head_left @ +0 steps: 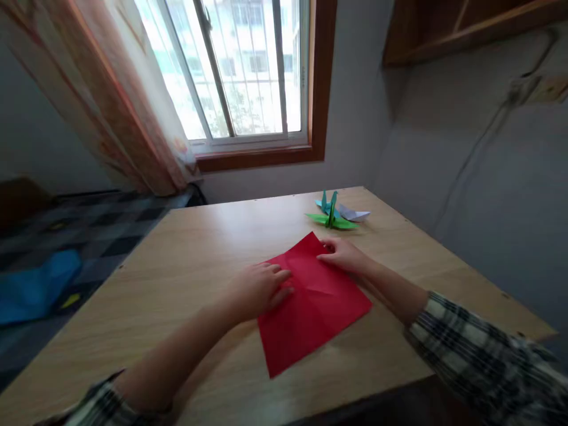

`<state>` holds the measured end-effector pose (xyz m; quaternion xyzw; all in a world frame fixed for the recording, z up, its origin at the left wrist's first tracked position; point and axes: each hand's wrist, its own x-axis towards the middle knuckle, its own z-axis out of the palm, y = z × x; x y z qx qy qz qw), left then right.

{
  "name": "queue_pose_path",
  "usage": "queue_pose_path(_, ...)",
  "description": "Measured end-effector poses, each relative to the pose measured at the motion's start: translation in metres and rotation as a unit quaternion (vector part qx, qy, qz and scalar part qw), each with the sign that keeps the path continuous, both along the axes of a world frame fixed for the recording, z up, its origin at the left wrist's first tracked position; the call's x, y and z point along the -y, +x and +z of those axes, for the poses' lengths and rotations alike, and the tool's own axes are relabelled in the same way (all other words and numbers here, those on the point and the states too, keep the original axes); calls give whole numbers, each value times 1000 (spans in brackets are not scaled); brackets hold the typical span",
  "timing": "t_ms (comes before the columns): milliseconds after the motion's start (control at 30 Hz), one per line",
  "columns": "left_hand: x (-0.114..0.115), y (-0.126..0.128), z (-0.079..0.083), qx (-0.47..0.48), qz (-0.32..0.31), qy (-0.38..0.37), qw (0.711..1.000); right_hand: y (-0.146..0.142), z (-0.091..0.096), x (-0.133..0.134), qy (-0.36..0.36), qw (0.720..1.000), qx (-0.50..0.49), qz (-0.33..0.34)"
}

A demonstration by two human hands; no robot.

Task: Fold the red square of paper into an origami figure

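Observation:
A square sheet of red origami paper (310, 296) with crease lines lies unfolded on the wooden table, its upper corner tilted up a little. My left hand (261, 287) rests over the sheet's left edge, thumb and fingers apart on top of it. At the upper right edge, my right hand (344, 255) pinches the paper, with the thumb on top and some fingers hidden behind. Just beyond the sheet stand folded paper cranes: a green one (331, 220) and a blue one (327, 204). Beside them is a pale folded paper piece (354, 213).
The light wooden table (213, 236) reaches toward a window with a brown frame (266, 157). Left of it are a checked bed cover (119, 216) and a blurred blue item (42, 284). A patterned curtain (115, 100) hangs there. A shelf (470, 35) juts from the right wall.

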<state>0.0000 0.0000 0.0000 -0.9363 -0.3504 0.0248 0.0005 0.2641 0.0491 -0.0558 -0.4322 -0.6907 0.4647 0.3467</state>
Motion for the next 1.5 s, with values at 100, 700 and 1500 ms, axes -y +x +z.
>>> queue_pose_path(100,0,2,-18,4,14,43,999,-4,-5,1,96,993,55,-40)
queue_pose_path(700,-25,-11,-46,56,72,-23,996,-9,-17,28,407,865,288,53)
queue_pose_path(1500,-29,-13,-50,46,65,-39,996,-6,-19,24,434,850,281,99)
